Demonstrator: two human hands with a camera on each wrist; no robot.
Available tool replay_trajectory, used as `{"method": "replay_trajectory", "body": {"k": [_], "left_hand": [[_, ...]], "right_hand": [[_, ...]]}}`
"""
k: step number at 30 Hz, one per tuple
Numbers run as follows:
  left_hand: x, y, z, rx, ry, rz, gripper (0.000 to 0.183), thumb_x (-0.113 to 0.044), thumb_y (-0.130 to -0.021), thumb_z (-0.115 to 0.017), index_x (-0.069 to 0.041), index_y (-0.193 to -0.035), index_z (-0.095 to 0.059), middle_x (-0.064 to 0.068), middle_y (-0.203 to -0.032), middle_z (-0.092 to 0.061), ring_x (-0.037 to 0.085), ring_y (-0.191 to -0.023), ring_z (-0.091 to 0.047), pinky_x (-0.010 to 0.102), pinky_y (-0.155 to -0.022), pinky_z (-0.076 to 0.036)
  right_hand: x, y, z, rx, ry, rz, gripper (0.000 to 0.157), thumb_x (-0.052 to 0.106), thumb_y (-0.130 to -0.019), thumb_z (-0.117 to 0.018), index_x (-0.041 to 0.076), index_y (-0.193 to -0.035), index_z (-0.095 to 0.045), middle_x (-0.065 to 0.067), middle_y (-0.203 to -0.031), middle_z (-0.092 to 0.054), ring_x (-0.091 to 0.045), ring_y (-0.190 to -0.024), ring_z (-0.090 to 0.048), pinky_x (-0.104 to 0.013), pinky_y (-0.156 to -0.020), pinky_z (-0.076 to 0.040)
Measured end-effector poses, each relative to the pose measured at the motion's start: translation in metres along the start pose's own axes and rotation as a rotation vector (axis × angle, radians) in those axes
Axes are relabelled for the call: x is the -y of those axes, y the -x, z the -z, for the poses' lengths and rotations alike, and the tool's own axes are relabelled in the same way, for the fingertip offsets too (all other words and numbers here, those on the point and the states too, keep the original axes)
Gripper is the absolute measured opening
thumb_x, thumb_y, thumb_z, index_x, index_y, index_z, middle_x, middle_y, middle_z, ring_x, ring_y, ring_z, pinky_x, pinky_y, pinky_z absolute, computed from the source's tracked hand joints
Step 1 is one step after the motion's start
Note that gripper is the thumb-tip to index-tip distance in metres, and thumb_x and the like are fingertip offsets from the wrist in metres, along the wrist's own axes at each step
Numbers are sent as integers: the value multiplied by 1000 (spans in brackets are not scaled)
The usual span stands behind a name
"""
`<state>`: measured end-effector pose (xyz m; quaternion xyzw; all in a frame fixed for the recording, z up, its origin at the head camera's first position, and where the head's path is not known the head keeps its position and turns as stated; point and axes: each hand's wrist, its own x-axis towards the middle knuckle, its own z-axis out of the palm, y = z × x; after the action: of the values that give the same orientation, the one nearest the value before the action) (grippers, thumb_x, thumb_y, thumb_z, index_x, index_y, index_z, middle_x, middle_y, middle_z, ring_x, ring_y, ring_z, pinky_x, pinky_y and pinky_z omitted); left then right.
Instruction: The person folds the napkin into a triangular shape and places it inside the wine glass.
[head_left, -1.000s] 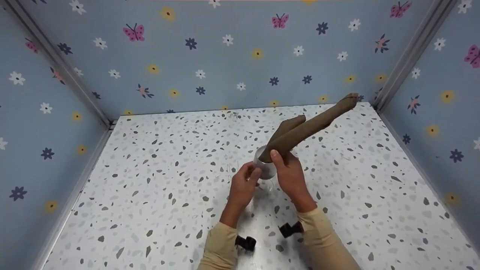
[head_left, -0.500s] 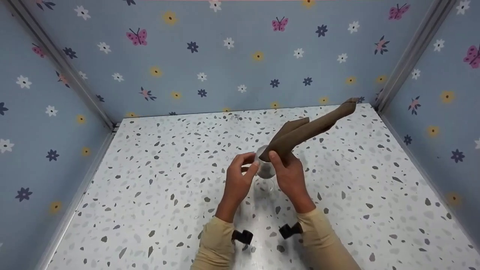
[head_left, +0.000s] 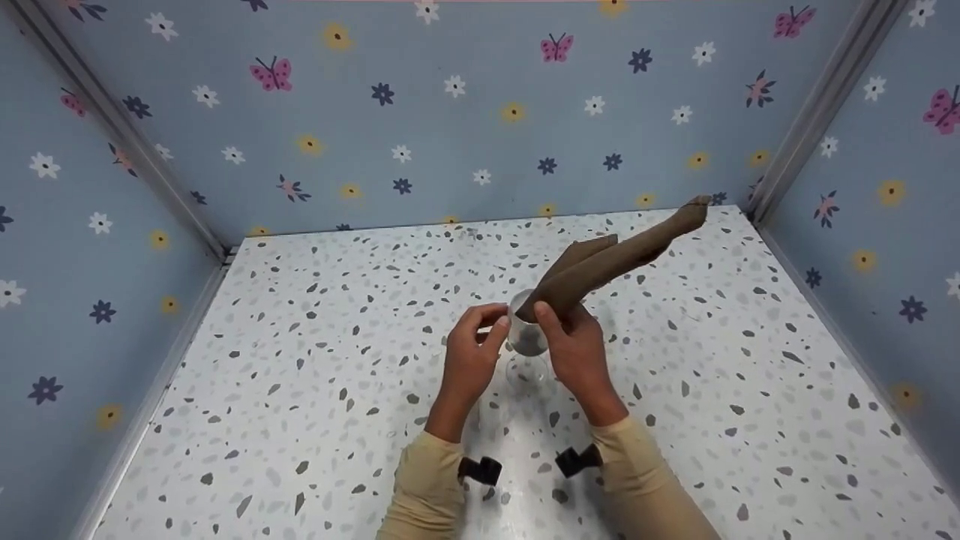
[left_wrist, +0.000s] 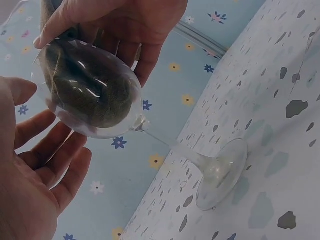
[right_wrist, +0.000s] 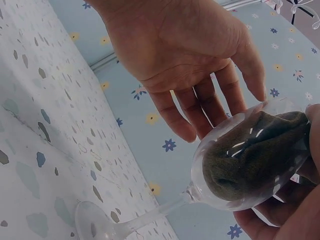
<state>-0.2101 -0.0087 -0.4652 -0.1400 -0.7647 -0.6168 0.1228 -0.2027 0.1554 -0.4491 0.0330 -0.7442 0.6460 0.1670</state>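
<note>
A clear stemmed wine glass [head_left: 529, 342] stands bowl-up between the two hands, its foot [left_wrist: 225, 175] right at the tabletop. One end of a brown cloth [head_left: 600, 270] is stuffed into the bowl, where it shows bunched through the glass [right_wrist: 250, 155]. The rest of the cloth spreads out to the upper right in the head view. My right hand [head_left: 581, 352] grips the cloth at the rim, thumb on top and fingers around the bowl's side. On the other side my left hand [head_left: 469, 360] is loosely spread, fingertips right beside the bowl.
The white speckled tabletop [head_left: 315, 375] lies under both hands. Blue walls with flowers and butterflies [head_left: 435, 135] enclose it at the back and sides. Each wrist wears a small black camera, such as the left one's camera [head_left: 481, 471].
My left hand, which had its thumb and fingers against the glass, has loosened and shifted a little left. My right hand and the cloth have moved only slightly.
</note>
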Motion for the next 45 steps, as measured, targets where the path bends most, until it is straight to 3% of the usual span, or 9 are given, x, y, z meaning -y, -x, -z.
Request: {"method": "replay_trajectory", "body": {"k": [9,16,21,28,36,39,45], "left_hand": [[-4,-3,-1,-17,-16,21,26,-13,-102,-59,-1,-124,-66,8,-118,-66,22,-108,-62,43,-92,-50],[-10,-4,-2,-82,29,-36,25,-19,-100,-63,-9,-122,-67,3,-112,-68,17,-104,-62,43,-91,-50],[-15,-6,-4,-86,38,-78,26,-24,-99,-64,-12,-122,-67,-2,-110,-68,13,-103,-62,37,-90,-51],[-23,-10,-9,-99,21,-103,26,-24,-98,-65,-11,-120,-68,-1,-111,-67,13,-104,-62,35,-90,-52],[-35,-13,-10,-98,24,-140,23,-16,-98,-65,-5,-119,-67,9,-114,-65,21,-108,-61,43,-94,-50],[-35,-15,-10,-92,10,-149,23,-17,-99,-64,-6,-118,-68,7,-115,-64,18,-109,-61,41,-95,-50],[-33,-20,-11,-79,-8,-172,26,-25,-98,-65,-10,-120,-67,1,-117,-63,12,-112,-59,41,-98,-49]], "right_hand": [[-1,-1,-2,-34,-29,11,43,32,-96,-69,2,-125,-63,-11,-117,-66,-21,-107,-64,-40,-92,-51],[-5,-4,-4,-50,-6,-12,39,20,-97,-68,-2,-128,-60,-16,-121,-65,-25,-111,-63,-41,-95,-49],[-6,-6,-3,-45,-15,-31,37,10,-97,-66,-7,-129,-58,-20,-123,-64,-29,-115,-62,-42,-97,-49],[-7,-5,-1,-27,-42,-12,39,20,-96,-71,0,-128,-61,-13,-119,-66,-22,-110,-63,-38,-94,-50],[-6,-4,3,43,2,17,51,38,-95,-70,5,-132,-59,-9,-122,-65,-20,-111,-62,-42,-94,-50],[-7,-4,3,46,12,14,52,38,-94,-70,6,-134,-58,-8,-123,-64,-20,-112,-62,-42,-94,-50],[-5,-3,2,33,8,-41,48,25,-96,-71,3,-136,-56,-13,-123,-65,-22,-113,-63,-41,-95,-50]]}}
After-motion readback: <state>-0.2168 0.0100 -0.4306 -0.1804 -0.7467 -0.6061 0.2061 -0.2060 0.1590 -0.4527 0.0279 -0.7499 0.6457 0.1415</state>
